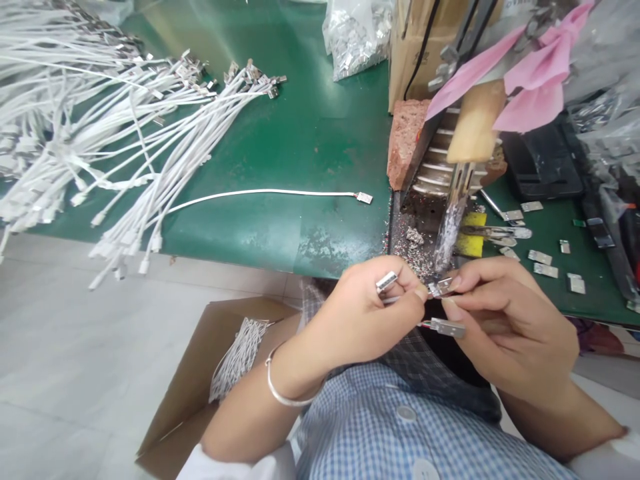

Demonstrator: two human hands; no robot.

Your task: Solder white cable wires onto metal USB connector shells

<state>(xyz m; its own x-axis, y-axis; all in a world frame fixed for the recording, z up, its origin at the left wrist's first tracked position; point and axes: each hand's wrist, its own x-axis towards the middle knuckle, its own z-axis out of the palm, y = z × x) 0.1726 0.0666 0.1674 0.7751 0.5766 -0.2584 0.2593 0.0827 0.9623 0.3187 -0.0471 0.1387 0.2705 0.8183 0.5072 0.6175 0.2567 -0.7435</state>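
My left hand (367, 313) is closed, pinching a small metal connector shell (387, 282) and the end of a thin cable. My right hand (505, 320) is closed too, its fingertips pinching a second metal connector piece (441, 287) against the left fingers. Another metal plug (447, 327) with coloured wires sits under my right thumb. Both hands meet just below the tip of a soldering iron (450, 227) mounted over the table edge.
A green table (300, 133) holds a big heap of white cables (75, 133) at left and one single cable (260, 194) lying across it. Loose metal shells (543, 263) lie at right. A cardboard box (220, 380) with cables stands on the floor. A bag of shells (355, 33) sits at the back.
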